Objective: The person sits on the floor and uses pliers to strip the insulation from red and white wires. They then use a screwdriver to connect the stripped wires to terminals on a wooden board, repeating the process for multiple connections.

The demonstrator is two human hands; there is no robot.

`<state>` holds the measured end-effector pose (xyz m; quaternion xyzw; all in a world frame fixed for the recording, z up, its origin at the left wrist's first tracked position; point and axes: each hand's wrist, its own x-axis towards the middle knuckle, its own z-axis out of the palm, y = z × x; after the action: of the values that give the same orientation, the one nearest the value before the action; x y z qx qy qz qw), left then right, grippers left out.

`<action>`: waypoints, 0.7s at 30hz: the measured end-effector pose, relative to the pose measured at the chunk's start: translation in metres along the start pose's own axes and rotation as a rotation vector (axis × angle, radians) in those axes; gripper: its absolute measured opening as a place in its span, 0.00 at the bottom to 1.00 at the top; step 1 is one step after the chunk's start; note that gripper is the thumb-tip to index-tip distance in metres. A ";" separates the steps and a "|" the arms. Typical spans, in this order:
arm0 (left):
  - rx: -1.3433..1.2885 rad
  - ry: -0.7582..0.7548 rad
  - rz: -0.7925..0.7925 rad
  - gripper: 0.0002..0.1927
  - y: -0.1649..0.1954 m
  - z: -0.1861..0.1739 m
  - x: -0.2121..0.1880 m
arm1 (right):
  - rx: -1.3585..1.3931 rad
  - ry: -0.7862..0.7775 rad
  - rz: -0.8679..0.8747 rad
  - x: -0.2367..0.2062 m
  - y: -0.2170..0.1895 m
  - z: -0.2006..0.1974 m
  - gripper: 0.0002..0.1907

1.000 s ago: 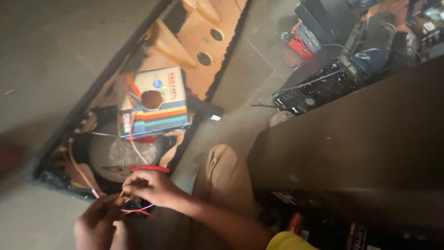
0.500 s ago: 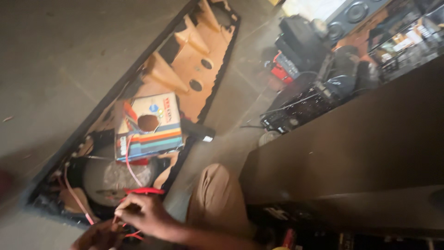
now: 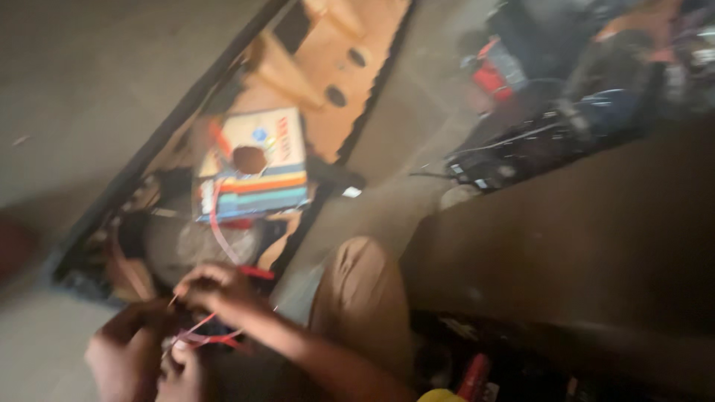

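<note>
Red wire (image 3: 212, 336) ran lengthwise between my hands, right hand (image 3: 216, 289) pinching its upper end, left hand (image 3: 138, 357) closed round the lower.

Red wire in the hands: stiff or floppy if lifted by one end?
Probably floppy: the red wire is thin and curves loosely between the left hand and right hand. Likely light too, since fingertips alone carry it. It may snag, as a strand trails up toward the striped cardboard box. Motion blur limits certainty.

Two hands (image 3: 138, 357), one striped box (image 3: 253, 167), one knee (image 3: 361, 286)
</note>
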<state>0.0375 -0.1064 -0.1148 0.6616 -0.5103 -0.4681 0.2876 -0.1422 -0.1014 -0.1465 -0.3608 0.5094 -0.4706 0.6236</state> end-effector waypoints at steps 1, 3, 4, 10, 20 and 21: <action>-0.012 0.003 -0.013 0.12 0.010 -0.001 -0.005 | -0.095 -0.013 -0.004 0.004 -0.001 -0.002 0.10; 0.067 0.090 -0.017 0.13 0.030 0.002 -0.015 | -0.198 -0.034 -0.068 0.008 -0.006 -0.003 0.10; 0.014 0.105 0.028 0.12 0.038 0.002 -0.018 | -0.207 -0.031 -0.128 0.009 -0.011 -0.001 0.10; 0.113 0.218 0.382 0.09 0.054 0.008 -0.035 | 0.001 0.028 0.351 -0.006 -0.039 -0.007 0.13; -0.056 0.191 0.332 0.06 0.056 0.023 -0.026 | -0.160 0.096 -0.013 0.006 -0.028 -0.008 0.11; -0.037 0.207 0.335 0.06 0.057 0.024 -0.025 | -0.202 0.139 -0.032 0.004 -0.033 -0.005 0.11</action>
<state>-0.0083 -0.0983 -0.0669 0.6066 -0.5722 -0.3527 0.4246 -0.1542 -0.1149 -0.1186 -0.3967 0.5903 -0.4506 0.5396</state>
